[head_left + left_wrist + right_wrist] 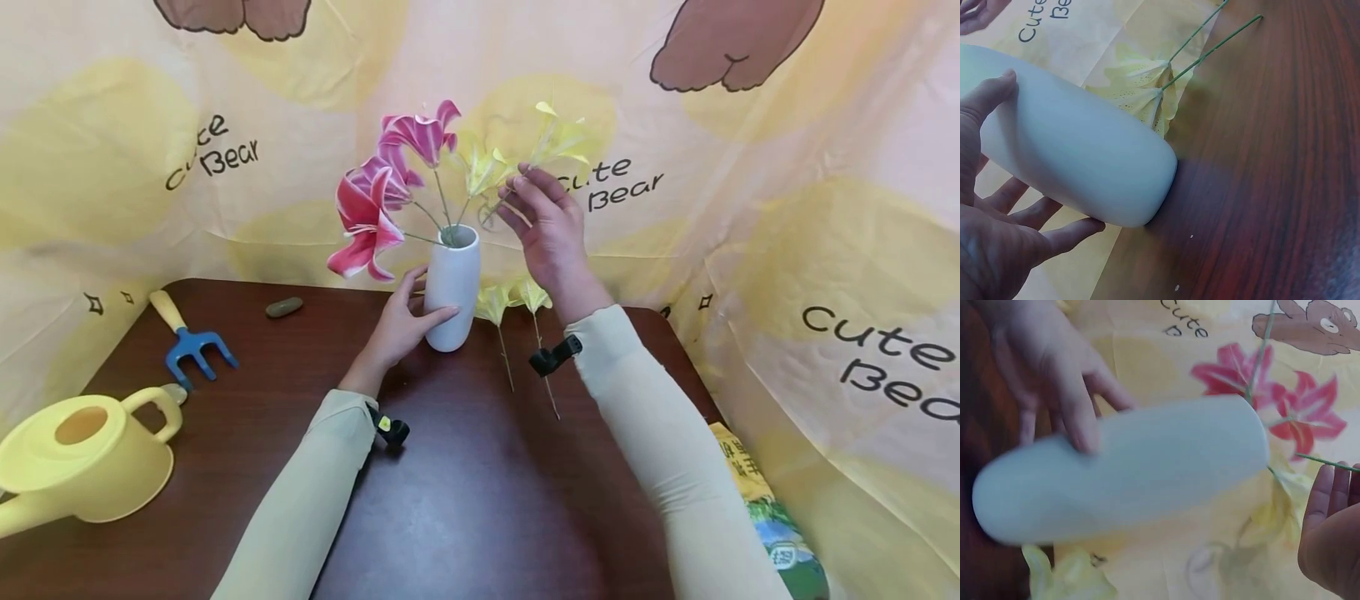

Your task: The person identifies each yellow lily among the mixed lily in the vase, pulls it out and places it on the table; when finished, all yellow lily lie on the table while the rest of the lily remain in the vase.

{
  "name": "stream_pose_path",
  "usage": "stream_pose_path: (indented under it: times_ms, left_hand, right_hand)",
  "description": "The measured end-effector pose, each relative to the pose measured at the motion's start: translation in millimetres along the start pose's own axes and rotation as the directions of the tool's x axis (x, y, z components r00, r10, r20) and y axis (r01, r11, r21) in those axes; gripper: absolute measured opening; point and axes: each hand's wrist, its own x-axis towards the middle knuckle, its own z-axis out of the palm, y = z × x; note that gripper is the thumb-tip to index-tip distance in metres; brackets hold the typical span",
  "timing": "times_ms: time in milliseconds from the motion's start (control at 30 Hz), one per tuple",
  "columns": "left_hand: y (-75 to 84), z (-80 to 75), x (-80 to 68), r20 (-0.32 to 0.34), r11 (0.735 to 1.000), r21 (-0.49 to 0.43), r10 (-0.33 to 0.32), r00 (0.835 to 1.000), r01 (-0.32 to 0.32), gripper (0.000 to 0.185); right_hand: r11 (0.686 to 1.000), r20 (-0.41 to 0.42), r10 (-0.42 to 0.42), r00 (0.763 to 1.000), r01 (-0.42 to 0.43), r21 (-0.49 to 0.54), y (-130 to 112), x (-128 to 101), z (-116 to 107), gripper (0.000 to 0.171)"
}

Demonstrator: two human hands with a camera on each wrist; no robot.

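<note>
Head view, vase: a white vase [452, 287] is seen upright on the dark wooden bench [465, 500], near its far edge, about midway along it.
Head view, left hand: the left hand [401, 321] is curled round the vase's lower body, thumb on one side, fingers on the other.
Head view, right hand: the right hand [550, 229] is raised beside the vase's mouth, fingers loosely straight, touching the yellow flowers [517, 158] standing in the vase; whether a stem is pinched cannot be told.
Head view, blooms: pink flowers [378, 196] are fanned out of the vase toward the left.
Head view, loose stems: two yellow flowers on stems [517, 300] are laid flat on the bench just right of the vase.
Head view, left side: a yellow watering can [82, 467] is set at the left edge; a blue hand fork [187, 337] and a small stone [284, 307] are placed toward the far left corner.
Head view, right edge: a printed bag [765, 508] is seen just off the right edge.
Left wrist view: the vase [1079, 150] is gripped between thumb and fingers [1060, 234], its base on the bench; the loose yellow flowers [1144, 94] lie just behind it.
Right wrist view: the picture is blurred; the vase [1129, 475] is shown with the left hand [1054, 381] on it, and the right hand's fingers [1329, 500] are extended near a green stem.
</note>
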Motion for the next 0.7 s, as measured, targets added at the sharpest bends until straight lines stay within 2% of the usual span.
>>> stream_pose_path:
  times_ms: [167,400,700]
  left_hand:
    - [-0.1,-0.5,-0.5,-0.004,1.000,-0.002,0.015,1.000,-0.015,0.087]
    - [0.1,-1.4,-2.9,0.001,1.000,-0.008,0.005,1.000,-0.005,0.088]
    - [-1.2,0.3,-0.9,-0.002,1.000,0.010,0.021,1.000,-0.021,0.086]
  right_hand:
    - [0.998,-0.024,-0.008,1.000,0.007,-0.065,-17.6,3.8,-19.2,0.017]
    - [0.987,-0.072,0.008,0.997,-0.019,-0.162,-36.8,1.7,-63.2,0.014]
    - [0.941,-0.160,0.051,0.986,-0.101,-0.324,-54.1,-10.3,-127.6,0.012]
